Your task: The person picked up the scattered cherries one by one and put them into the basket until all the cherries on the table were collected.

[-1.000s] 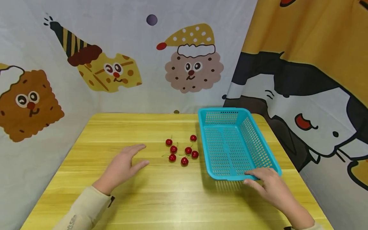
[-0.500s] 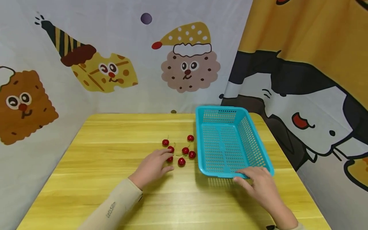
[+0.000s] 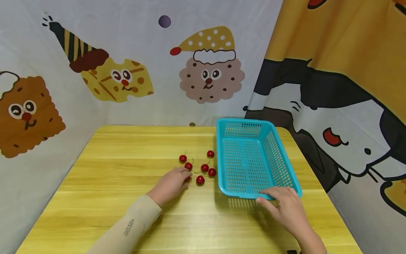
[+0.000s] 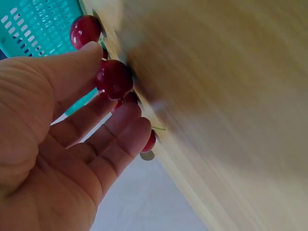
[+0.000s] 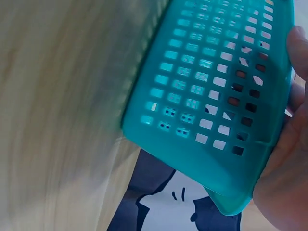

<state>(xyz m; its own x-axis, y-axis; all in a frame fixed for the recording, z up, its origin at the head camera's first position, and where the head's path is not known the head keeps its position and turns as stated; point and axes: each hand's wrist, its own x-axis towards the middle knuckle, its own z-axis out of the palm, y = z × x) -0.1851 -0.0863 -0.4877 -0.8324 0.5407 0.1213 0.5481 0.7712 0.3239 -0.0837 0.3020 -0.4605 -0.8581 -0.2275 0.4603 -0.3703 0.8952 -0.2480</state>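
Several red cherries (image 3: 200, 180) with thin green stems lie scattered left of a blue plastic basket (image 3: 234, 194). My left hand (image 3: 169, 185) reaches in from the left and pinches the nearest-left cherry (image 4: 115, 80) between thumb and fingertips, low over the table. From the head, the fingers mostly cover that fruit. Other cherries (image 4: 85, 32) show just past it in the left wrist view. The basket stands upright on the table with nothing inside. My right hand (image 3: 287, 208) holds its near rim at the right corner, fingers over the edge and thumb (image 5: 299, 50) outside.
A wooden table (image 3: 120, 148) with a light yellow grain carries everything. Behind it hangs a white cloth (image 3: 133, 21) printed with cartoon snacks. On the right, a printed curtain (image 3: 342, 35) falls close along the table's side.
My left hand has moved right from beside the cherries to them, and its fingers have closed on one. My right hand stays on the basket's rim.
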